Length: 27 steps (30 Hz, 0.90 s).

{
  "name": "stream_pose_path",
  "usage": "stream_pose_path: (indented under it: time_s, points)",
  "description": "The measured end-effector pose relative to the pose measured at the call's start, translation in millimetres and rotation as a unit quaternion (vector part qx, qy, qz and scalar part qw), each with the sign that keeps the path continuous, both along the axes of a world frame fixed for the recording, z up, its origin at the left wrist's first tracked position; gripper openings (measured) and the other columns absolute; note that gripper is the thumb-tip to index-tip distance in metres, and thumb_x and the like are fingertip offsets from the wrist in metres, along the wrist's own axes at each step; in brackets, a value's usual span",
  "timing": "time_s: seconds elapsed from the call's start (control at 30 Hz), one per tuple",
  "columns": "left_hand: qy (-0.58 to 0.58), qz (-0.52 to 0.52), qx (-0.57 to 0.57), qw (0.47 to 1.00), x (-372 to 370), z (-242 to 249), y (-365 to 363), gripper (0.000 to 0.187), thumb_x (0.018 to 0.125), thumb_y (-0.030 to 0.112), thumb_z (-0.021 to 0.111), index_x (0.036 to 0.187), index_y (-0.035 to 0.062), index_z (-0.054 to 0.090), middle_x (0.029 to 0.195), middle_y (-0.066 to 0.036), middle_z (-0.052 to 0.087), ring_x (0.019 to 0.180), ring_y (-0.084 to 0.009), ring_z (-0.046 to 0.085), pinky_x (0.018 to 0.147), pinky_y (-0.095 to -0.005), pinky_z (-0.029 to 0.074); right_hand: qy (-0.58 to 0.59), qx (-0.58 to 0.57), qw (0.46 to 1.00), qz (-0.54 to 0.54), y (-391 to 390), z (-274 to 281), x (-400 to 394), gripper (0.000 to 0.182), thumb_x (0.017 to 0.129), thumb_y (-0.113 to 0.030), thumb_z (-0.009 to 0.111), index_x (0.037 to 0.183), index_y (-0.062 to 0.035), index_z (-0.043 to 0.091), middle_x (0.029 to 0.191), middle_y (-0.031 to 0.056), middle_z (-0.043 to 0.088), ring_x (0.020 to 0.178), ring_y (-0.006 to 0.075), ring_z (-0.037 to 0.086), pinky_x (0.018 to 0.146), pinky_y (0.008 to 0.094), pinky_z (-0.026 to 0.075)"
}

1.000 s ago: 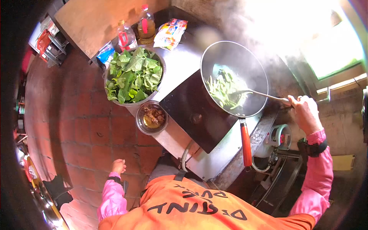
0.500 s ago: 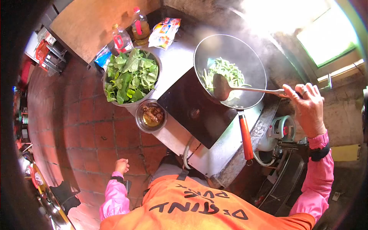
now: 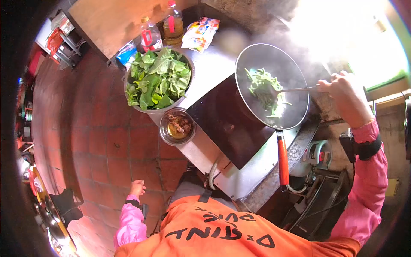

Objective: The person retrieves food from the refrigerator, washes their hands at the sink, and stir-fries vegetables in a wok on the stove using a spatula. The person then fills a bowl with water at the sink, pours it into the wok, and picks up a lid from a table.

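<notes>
My right hand [image 3: 349, 99] grips the end of a long-handled metal spatula [image 3: 298, 89] from the right side. The spatula's head is among chopped green beans [image 3: 262, 85], partly hidden by them, inside a steaming dark wok [image 3: 294, 68]. The wok tilts somewhat, and its orange-red handle [image 3: 283, 165] points toward me. My left hand [image 3: 137, 188] hangs low at my left side, away from the counter. Its fingers are curled closed, and nothing shows in them.
A large bowl [image 3: 192, 81] of green leaves [image 3: 158, 75] stands left of the black cooktop [image 3: 229, 124]. Nearby are a small bowl [image 3: 162, 136] of oily brown food, two bottles [image 3: 173, 25] and a plastic packet [image 3: 201, 34]. A gas cylinder [image 3: 319, 154] stands below right.
The spatula's head has gone from lying over the beans to down among them. The beans have shifted in the wok. My left hand stays low and closed. The view has moved slightly.
</notes>
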State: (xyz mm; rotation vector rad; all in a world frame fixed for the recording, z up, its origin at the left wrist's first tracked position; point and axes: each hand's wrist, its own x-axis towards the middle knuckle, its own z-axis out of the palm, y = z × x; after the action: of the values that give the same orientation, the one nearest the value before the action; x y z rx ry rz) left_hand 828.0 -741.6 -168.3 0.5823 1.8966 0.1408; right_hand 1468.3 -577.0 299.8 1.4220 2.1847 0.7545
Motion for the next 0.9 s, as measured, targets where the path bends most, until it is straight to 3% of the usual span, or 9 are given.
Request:
stream_pose_path:
  time_s: [0.13, 0.2, 0.33, 0.4, 0.43, 0.5, 0.73, 0.8, 0.9]
  points:
    - [0.012, 0.008, -0.023, 1.0, -7.8, -5.3, -2.0, 0.018, 0.089, 0.025, 0.055, 0.098, 0.0087, 0.058, 0.067, -0.006, 0.06, 0.044, -0.0133, 0.051, 0.038, -0.0286, 0.039, -0.048, -0.015, 0.998, -0.043, -6.6, 9.7, -24.0, 0.015, 0.088, -0.017, 0.053, 0.084, -0.0149, 0.068, 0.066, 0.0056, 0.06, 0.07, 0.0217, 0.062, 0.063, 0.0345, 0.048]
    - [0.026, 0.004, -0.024, 0.999, -7.4, -6.4, 0.8, 0.019, 0.089, 0.025, 0.056, 0.099, 0.0089, 0.058, 0.068, -0.005, 0.06, 0.044, -0.0129, 0.05, 0.039, -0.0285, 0.04, 0.017, -0.026, 0.999, -0.021, -4.2, 3.4, -35.8, 0.012, 0.083, -0.014, 0.056, 0.084, -0.0149, 0.068, 0.066, 0.0049, 0.06, 0.071, 0.0211, 0.062, 0.065, 0.0342, 0.049]
    - [0.017, -0.016, -0.022, 0.999, 9.7, 3.3, 23.3, 0.02, 0.089, 0.025, 0.057, 0.1, 0.009, 0.058, 0.068, -0.004, 0.061, 0.045, -0.0123, 0.051, 0.041, -0.0284, 0.042, 0.023, -0.036, 0.999, -0.033, 23.0, -13.3, -66.0, 0.025, 0.079, -0.008, 0.054, 0.098, -0.0161, 0.068, 0.075, 0.0039, 0.057, 0.076, 0.0226, 0.056, 0.07, 0.035, 0.045]
    - [0.003, -0.023, -0.009, 1.0, 13.6, 0.7, 33.7, 0.021, 0.089, 0.026, 0.057, 0.101, 0.0088, 0.058, 0.069, -0.003, 0.061, 0.046, -0.0115, 0.051, 0.042, -0.0281, 0.042, 0.04, -0.129, 0.964, -0.231, 49.9, -19.1, -71.0, 0.019, 0.082, -0.011, 0.053, 0.092, -0.0145, 0.069, 0.077, 0.0063, 0.058, 0.076, 0.0255, 0.056, 0.069, 0.0368, 0.046]
    - [0.012, -0.031, -0.007, 0.999, 16.7, 4.1, 38.6, 0.022, 0.089, 0.026, 0.058, 0.101, 0.0081, 0.058, 0.069, -0.003, 0.061, 0.046, -0.011, 0.051, 0.041, -0.0277, 0.042, 0.042, -0.129, 0.963, -0.235, 56.9, -28.9, -49.8, 0.019, 0.082, -0.011, 0.053, 0.092, -0.0145, 0.069, 0.077, 0.0063, 0.058, 0.076, 0.0255, 0.056, 0.069, 0.0368, 0.046]
    - [0.008, -0.034, 0.002, 0.999, 14.0, 4.2, 43.0, 0.022, 0.089, 0.026, 0.057, 0.101, 0.0081, 0.058, 0.069, -0.003, 0.061, 0.046, -0.0112, 0.051, 0.041, -0.0277, 0.042, 0.11, -0.005, 0.994, -0.024, 57.0, -50.5, 15.4, 0.02, 0.088, -0.015, 0.051, 0.081, -0.0104, 0.07, 0.072, 0.0107, 0.06, 0.067, 0.0286, 0.057, 0.061, 0.0383, 0.047]
    - [0.021, -0.027, -0.009, 0.999, -1.5, -1.0, 43.0, 0.022, 0.089, 0.028, 0.057, 0.1, 0.0089, 0.058, 0.067, -0.003, 0.06, 0.044, -0.0119, 0.051, 0.038, -0.0271, 0.04, 0.204, -0.098, 0.943, -0.243, -10.7, -19.6, 69.4, 0.015, 0.081, -0.01, 0.056, 0.081, 0.0028, 0.063, 0.063, 0.0266, 0.047, 0.056, 0.0396, 0.05, 0.056, 0.0436, 0.041]
    - [0.015, -0.045, -0.008, 0.999, 0.5, -0.5, 47.2, 0.022, 0.089, 0.028, 0.057, 0.1, 0.0088, 0.058, 0.067, -0.003, 0.06, 0.044, -0.0119, 0.051, 0.038, -0.0273, 0.04, 0.296, -0.068, 0.927, -0.219, -45.4, -33.5, 77.1, 0.027, 0.087, -0.015, 0.056, 0.067, 0.0029, 0.063, 0.062, 0.0257, 0.052, 0.057, 0.0397, 0.055, 0.055, 0.0428, 0.044]
    - [0.016, -0.062, -0.007, 0.998, 9.4, 6.1, 57.0, 0.021, 0.089, 0.027, 0.057, 0.1, 0.0083, 0.058, 0.067, -0.003, 0.06, 0.044, -0.0119, 0.051, 0.039, -0.0275, 0.041, 0.374, -0.134, 0.865, -0.307, -82.4, -36.6, 61.6, 0.016, 0.081, -0.007, 0.058, 0.091, 0.0033, 0.063, 0.071, 0.0273, 0.053, 0.064, 0.0403, 0.056, 0.057, 0.0414, 0.044]
